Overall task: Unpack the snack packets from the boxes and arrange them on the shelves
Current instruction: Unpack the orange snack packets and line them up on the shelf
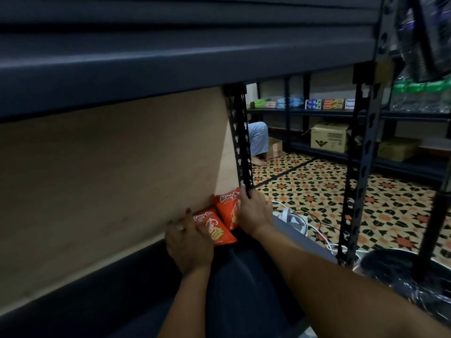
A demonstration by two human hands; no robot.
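While the left hand point(189, 242) presses flat on the near orange snack packet point(214, 228), the right hand point(253, 213) steadies the second packet point(228, 211), both at the wooden shelf point(109, 179) corner. They look light, puffy and crushable; best held gently by the sides.

Both forearms are bare and sleeveless; a ring point(181, 227) sits on the left hand point(189, 245); dark trousers

Glossy orange snack packets point(220, 222); matt wooden shelf board point(109, 179); dark metal upright point(240, 140)
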